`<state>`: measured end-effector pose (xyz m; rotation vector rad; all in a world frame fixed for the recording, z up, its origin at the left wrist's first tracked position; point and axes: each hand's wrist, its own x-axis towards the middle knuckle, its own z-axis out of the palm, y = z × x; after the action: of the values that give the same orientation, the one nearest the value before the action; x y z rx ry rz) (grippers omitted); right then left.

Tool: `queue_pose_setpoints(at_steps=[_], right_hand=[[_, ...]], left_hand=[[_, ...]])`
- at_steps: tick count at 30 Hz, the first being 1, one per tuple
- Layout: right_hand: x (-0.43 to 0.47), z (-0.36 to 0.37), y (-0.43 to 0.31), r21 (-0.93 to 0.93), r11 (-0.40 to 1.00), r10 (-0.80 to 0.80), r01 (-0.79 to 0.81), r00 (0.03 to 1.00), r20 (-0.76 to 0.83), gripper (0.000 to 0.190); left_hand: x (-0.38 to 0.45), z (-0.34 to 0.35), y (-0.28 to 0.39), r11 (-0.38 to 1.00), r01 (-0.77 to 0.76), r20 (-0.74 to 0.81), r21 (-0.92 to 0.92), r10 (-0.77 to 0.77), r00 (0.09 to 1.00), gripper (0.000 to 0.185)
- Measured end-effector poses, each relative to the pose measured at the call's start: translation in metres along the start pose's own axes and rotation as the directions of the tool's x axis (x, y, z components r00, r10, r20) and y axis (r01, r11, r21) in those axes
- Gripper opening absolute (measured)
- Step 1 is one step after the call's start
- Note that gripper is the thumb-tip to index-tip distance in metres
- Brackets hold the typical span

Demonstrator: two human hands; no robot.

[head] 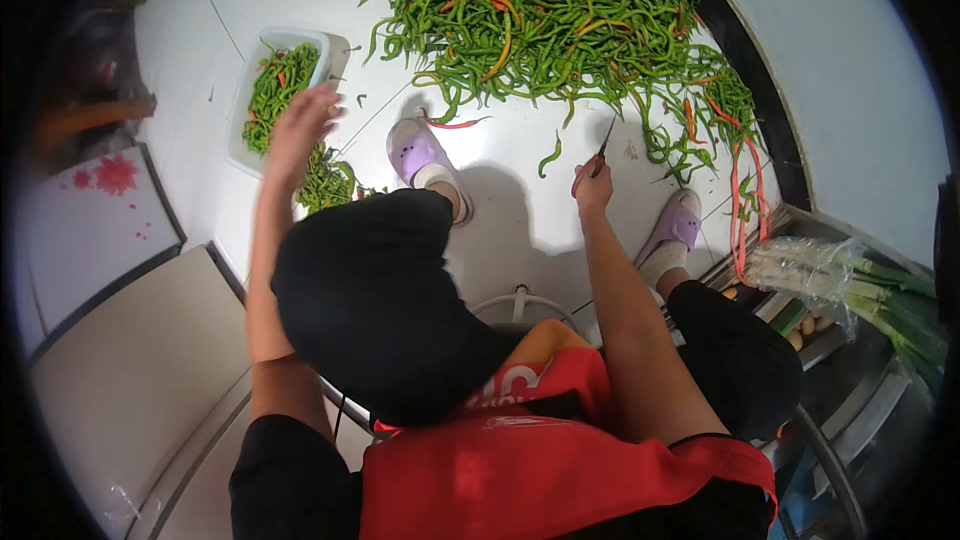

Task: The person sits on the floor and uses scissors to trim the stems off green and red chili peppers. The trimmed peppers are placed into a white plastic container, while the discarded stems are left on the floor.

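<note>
My right hand (595,187) grips a pair of scissors (601,152) by its reddish handles, the narrow blades pointing away from me over the floor. Just left of the blades lies a single curved green chili pepper (551,155). Beyond the tips spreads a large heap of long green chilies (540,22), mixed with some red and orange ones. My left hand (300,127), blurred, is over the right side of a white plastic tub (238,116); nothing shows in its fingers. Inside the tub are green chilies (281,86) with a few red bits.
A smaller pile of green pieces (324,184) lies beside the tub, near my left knee. My feet wear purple slippers (412,154). At right, leeks (847,277) in clear plastic rest on a rack beside pink straps (739,210). A pale panel (142,360) stands at left.
</note>
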<state>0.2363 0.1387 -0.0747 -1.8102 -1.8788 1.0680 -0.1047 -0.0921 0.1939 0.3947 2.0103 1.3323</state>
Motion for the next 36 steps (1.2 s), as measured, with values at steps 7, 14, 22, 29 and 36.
queue_pose_setpoints(at_steps=[7, 14, 22, 29, 36], right_hand=[[-0.006, -0.016, -0.022, 0.192, 0.981, -0.001, -0.013, 0.997, 0.072, 0.017], [0.012, 0.026, 0.035, 0.452, 0.877, 0.154, -0.162, 0.987, 0.055, 0.014], [0.011, -0.051, 0.037, 0.475, 0.868, 0.187, -0.145, 0.981, -0.043, 0.011], [0.068, -0.093, 0.066, 0.403, 0.910, 0.249, -0.096, 0.904, -0.347, 0.027], [0.134, -0.130, 0.054, 0.168, 0.984, 0.113, -0.054, 0.925, -0.362, 0.026]], left_hand=[[-0.093, 0.046, 0.163, 0.821, -0.340, 0.102, 0.459, 0.332, 0.938, 0.024], [-0.045, 0.234, -0.049, 0.974, 0.072, 0.424, 0.215, -0.159, 0.892, 0.021], [-0.024, 0.335, -0.204, 0.850, 0.105, -0.198, 0.516, -0.001, 0.980, 0.035], [0.009, 0.353, -0.180, 0.933, 0.360, -0.117, 0.006, -0.357, 0.927, 0.021], [-0.005, 0.350, -0.174, 0.914, 0.294, -0.032, 0.280, -0.297, 0.954, 0.030]])
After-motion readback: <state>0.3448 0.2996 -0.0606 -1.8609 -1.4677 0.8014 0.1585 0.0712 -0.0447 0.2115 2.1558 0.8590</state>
